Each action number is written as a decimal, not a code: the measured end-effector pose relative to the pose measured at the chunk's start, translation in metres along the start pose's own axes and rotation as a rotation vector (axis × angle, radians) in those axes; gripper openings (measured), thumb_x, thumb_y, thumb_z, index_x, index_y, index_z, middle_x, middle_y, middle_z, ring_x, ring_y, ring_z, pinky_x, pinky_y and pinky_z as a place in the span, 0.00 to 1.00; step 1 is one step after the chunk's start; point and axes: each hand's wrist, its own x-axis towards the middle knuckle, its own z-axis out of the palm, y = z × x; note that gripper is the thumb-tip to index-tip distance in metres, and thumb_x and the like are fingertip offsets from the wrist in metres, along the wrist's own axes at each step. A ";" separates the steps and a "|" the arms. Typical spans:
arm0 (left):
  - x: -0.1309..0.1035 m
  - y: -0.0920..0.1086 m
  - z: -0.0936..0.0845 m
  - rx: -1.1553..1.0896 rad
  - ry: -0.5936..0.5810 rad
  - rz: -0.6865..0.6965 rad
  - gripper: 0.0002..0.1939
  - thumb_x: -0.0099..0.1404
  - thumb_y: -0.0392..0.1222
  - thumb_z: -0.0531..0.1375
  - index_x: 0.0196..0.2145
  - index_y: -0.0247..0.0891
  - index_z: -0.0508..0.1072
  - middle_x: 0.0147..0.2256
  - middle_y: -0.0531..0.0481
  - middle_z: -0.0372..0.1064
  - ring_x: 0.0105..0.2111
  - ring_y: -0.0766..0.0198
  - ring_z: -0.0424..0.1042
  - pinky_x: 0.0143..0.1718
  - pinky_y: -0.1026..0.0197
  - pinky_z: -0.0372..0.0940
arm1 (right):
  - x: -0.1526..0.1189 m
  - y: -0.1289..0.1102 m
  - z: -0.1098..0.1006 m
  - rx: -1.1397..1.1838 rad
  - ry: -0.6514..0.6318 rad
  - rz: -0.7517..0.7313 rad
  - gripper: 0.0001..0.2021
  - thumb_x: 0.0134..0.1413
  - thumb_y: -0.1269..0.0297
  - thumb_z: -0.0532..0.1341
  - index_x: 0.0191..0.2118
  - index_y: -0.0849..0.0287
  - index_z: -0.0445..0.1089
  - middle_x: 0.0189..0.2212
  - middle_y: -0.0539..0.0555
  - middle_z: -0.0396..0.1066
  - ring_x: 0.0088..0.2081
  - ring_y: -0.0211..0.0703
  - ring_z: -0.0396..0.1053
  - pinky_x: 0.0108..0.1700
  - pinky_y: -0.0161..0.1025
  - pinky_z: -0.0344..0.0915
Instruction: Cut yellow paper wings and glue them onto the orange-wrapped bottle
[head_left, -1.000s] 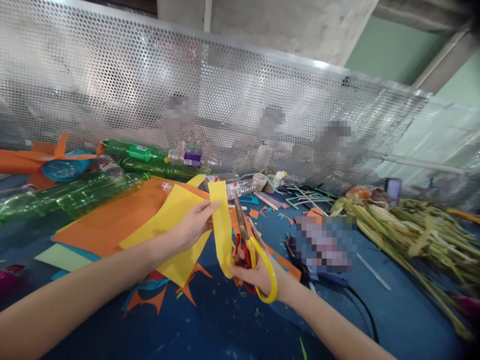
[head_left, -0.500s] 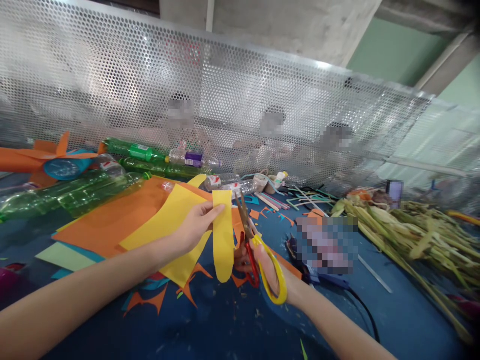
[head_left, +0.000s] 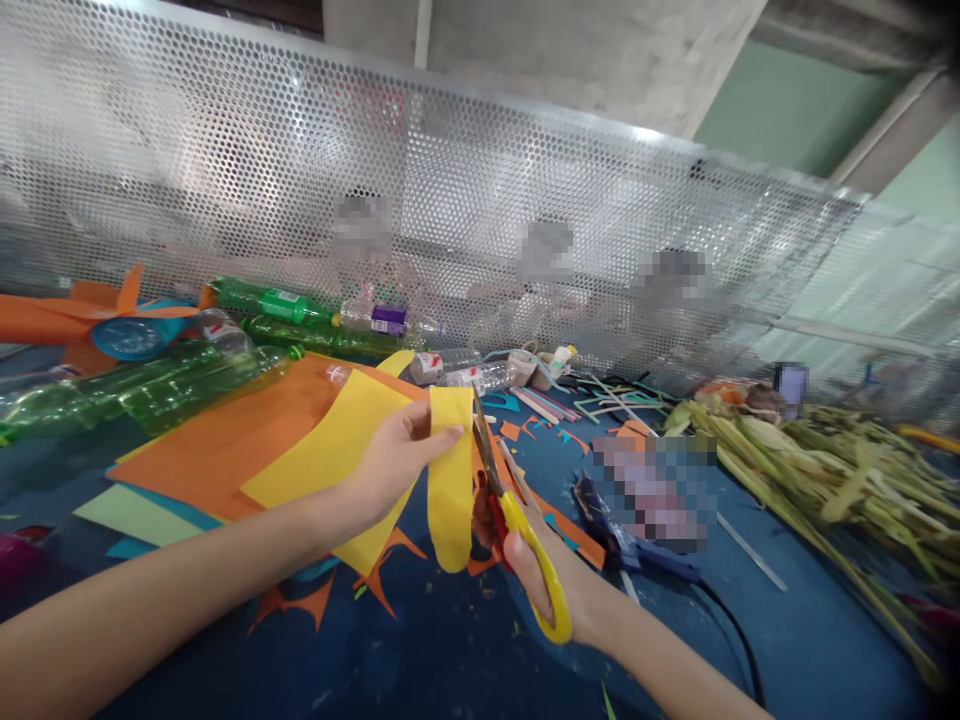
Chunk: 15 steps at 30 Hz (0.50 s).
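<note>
Between the thumb and fingers of my left hand [head_left: 401,455] is a yellow paper strip [head_left: 450,510] with a rounded lower end. My right hand [head_left: 536,555] grips scissors [head_left: 553,590] with yellow and red handles, the fingers through the loops. The blades point up and away, with their tips against the strip's right edge near its top. Under my left hand lies a larger yellow sheet [head_left: 322,465], on top of an orange sheet [head_left: 187,470]. Orange paper scraps [head_left: 296,605] are scattered on the blue table [head_left: 420,665].
Green plastic bottles [head_left: 187,385] lie at the left beside an orange and blue paper piece [head_left: 124,335]. Straws [head_left: 551,403] lie further back. A blue corded tool [head_left: 611,530] and dried husks [head_left: 795,480] are on the right. A perforated metal screen [head_left: 465,190] stands behind, with people beyond.
The scissors have closed somewhat, and their tips have come to the strip's right edge. The strip and my left hand have shifted slightly to the right and down.
</note>
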 end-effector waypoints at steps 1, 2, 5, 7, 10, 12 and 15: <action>0.000 0.001 0.000 0.004 0.002 0.005 0.09 0.57 0.40 0.61 0.37 0.37 0.74 0.38 0.46 0.74 0.38 0.56 0.73 0.40 0.57 0.67 | 0.000 -0.001 0.000 -0.010 0.005 -0.002 0.21 0.60 0.47 0.41 0.43 0.58 0.60 0.30 0.55 0.66 0.31 0.45 0.67 0.37 0.39 0.67; 0.000 0.002 0.001 0.007 0.002 0.007 0.10 0.57 0.40 0.61 0.38 0.36 0.74 0.38 0.46 0.74 0.38 0.56 0.73 0.41 0.57 0.67 | 0.000 -0.001 -0.001 -0.017 0.006 0.001 0.21 0.60 0.47 0.41 0.42 0.58 0.60 0.30 0.55 0.66 0.31 0.45 0.67 0.36 0.39 0.67; -0.001 0.004 0.001 0.011 -0.010 0.004 0.10 0.58 0.40 0.60 0.39 0.36 0.73 0.38 0.45 0.74 0.37 0.57 0.73 0.40 0.57 0.67 | -0.001 0.000 0.000 -0.015 -0.005 -0.001 0.20 0.61 0.48 0.41 0.41 0.58 0.59 0.30 0.55 0.66 0.32 0.45 0.68 0.36 0.39 0.67; -0.002 0.004 0.002 0.023 -0.018 0.006 0.10 0.59 0.41 0.60 0.39 0.36 0.72 0.38 0.45 0.74 0.37 0.58 0.73 0.39 0.57 0.67 | -0.002 0.002 0.002 -0.010 -0.002 -0.015 0.20 0.61 0.49 0.41 0.42 0.58 0.59 0.31 0.56 0.67 0.33 0.45 0.68 0.37 0.40 0.67; -0.003 0.003 0.003 0.049 -0.021 0.016 0.10 0.59 0.42 0.60 0.39 0.36 0.72 0.38 0.46 0.74 0.37 0.58 0.73 0.39 0.57 0.67 | -0.003 0.004 0.004 -0.018 0.024 -0.021 0.19 0.62 0.50 0.41 0.46 0.58 0.58 0.35 0.56 0.66 0.36 0.46 0.67 0.40 0.41 0.66; -0.004 0.003 0.004 0.070 -0.018 0.023 0.10 0.59 0.42 0.60 0.38 0.36 0.72 0.38 0.46 0.74 0.37 0.58 0.72 0.39 0.57 0.67 | -0.003 0.004 0.005 -0.003 0.028 -0.025 0.19 0.62 0.51 0.42 0.48 0.58 0.58 0.38 0.57 0.67 0.39 0.47 0.67 0.43 0.42 0.65; -0.004 0.002 0.004 0.112 0.005 0.028 0.10 0.58 0.42 0.60 0.38 0.37 0.72 0.37 0.47 0.73 0.37 0.58 0.72 0.39 0.57 0.67 | -0.002 0.002 0.007 0.064 0.032 0.005 0.21 0.61 0.49 0.41 0.48 0.58 0.59 0.37 0.57 0.67 0.39 0.47 0.68 0.42 0.40 0.66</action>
